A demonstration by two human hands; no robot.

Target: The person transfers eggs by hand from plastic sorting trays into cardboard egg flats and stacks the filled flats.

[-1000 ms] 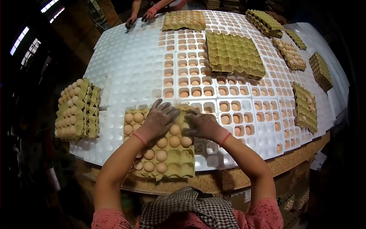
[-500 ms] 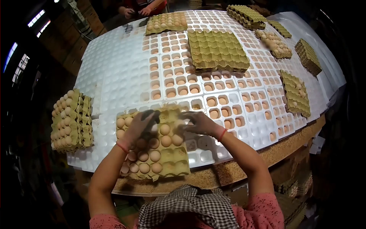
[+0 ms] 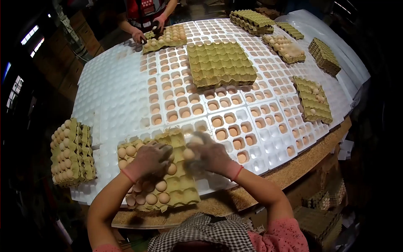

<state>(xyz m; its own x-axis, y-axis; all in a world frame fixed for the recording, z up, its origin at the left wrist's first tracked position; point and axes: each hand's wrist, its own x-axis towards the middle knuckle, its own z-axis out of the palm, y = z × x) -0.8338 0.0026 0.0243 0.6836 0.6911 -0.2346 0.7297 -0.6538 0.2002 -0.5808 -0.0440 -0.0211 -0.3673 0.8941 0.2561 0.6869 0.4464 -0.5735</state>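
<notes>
A pulp egg tray (image 3: 184, 195) lies at the table's near edge, with brown eggs (image 3: 151, 198) in its left and middle cups and bare cups along its right. My left hand (image 3: 152, 160), in a dark-fingered glove, curls down over eggs in the tray's middle; its fingertips partly hide them. At the tray's right edge, my right hand (image 3: 212, 156) is gloved and smeared by motion. Two pale eggs (image 3: 189, 154) show at its fingers and appear held. White plastic trays (image 3: 201, 126) with square pockets lie just beyond, many of them holding eggs.
Stacked egg-filled pulp trays (image 3: 71, 153) stand at left. A stack of pulp trays (image 3: 222, 63) sits mid-table on the white trays. More pulp trays (image 3: 312, 98) lie at right. Across the table, a person's hands (image 3: 158, 23) work at another egg tray (image 3: 168, 38).
The view has shifted, so the table sits further left. An egg has left the near tray's right part, and eggs now show at my right fingers. The other person's hands have moved to their tray.
</notes>
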